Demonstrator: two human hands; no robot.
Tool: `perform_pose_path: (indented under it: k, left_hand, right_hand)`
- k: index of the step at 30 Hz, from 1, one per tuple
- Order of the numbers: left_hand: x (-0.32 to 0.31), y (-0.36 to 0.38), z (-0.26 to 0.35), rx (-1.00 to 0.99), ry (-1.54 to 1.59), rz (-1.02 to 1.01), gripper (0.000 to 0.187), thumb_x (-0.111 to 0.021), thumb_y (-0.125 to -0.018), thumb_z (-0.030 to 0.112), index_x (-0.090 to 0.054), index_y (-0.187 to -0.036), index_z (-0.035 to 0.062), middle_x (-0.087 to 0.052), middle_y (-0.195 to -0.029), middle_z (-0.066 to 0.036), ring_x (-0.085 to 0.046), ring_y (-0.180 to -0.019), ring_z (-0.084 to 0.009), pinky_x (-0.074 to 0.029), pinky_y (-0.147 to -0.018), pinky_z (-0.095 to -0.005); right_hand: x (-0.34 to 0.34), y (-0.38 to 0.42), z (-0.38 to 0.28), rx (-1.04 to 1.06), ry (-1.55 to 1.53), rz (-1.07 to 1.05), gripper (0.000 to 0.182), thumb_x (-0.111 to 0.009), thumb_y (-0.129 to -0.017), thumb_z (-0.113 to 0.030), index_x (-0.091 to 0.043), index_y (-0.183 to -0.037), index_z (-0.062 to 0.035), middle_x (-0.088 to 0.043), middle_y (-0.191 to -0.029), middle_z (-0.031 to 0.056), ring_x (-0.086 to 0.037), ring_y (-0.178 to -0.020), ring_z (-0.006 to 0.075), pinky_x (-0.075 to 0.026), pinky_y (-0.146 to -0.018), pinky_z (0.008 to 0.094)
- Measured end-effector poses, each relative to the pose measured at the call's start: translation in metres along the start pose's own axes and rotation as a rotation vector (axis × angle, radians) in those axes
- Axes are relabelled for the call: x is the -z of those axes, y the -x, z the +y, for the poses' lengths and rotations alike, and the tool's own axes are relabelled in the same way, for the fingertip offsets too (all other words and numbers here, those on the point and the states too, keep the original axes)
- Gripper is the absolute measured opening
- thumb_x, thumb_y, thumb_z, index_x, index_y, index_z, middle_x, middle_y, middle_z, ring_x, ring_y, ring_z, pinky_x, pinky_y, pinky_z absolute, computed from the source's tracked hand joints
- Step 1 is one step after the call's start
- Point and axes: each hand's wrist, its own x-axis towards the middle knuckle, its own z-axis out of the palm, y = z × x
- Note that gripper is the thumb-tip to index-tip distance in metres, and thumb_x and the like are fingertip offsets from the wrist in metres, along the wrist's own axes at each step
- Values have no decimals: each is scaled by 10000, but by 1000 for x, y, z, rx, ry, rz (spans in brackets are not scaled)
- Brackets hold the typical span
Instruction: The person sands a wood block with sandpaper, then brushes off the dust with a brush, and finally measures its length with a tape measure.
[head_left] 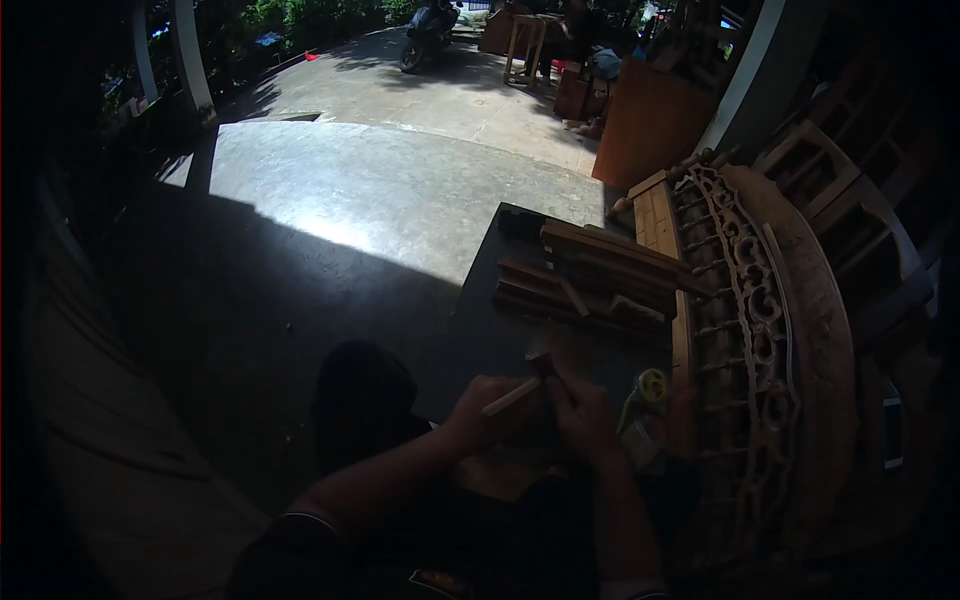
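Note:
My left hand (482, 410) is closed around a slim, pale strip of wood (511, 397) that points up and to the right. Beside it, my right hand (588, 418) is closed on a small dark block-like piece (540, 364), its thumb pressed along it. Shadow hides what kind of piece this is and whether it touches the strip. Both hands are above the near part of a dark low tabletop (470, 315). Just beyond them lie several brown wooden pieces (600, 265), stacked on that top.
Right of my hands is a yellow round object (652, 385). A carved wooden bench with spindles (745, 290) runs along the right side, with a phone-like object (893, 432) beyond. Farther off are a brown panel (650, 125), a motorbike (428, 38) and a person (575, 38).

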Motion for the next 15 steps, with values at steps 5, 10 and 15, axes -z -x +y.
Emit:
perform_pose_path:
  k: [5,10,15]
  left_hand:
    - [-6,-2,9,-59,69,104,171,-727,-925,147,-702,-1027,12,-707,-775,-163,-736,-677,-330,-557,-582,-377]
    - [-12,4,-25,-281,-93,138,202,-729,-887,159,-695,-1038,28,-692,-768,-163,-730,-683,-341,-557,-588,-403]
    - [-8,-1,-1,-97,-59,46,210,-725,-902,174,-695,-1058,37,-691,-777,-159,-717,-676,-336,-551,-593,-392]
  right_hand:
    - [-3,-12,22,32,72,122,365,-616,-1027,-170,-663,-1364,-39,-701,-1274,242,-679,-1197,404,-552,-990,433]
    - [-20,26,-36,392,-69,-51,344,-603,-1030,-158,-674,-1340,-27,-693,-1310,222,-665,-1236,382,-544,-1027,429]
    - [0,-13,10,-101,31,77,345,-643,-1019,-132,-675,-1345,-26,-702,-1292,232,-668,-1236,382,-540,-1029,415]
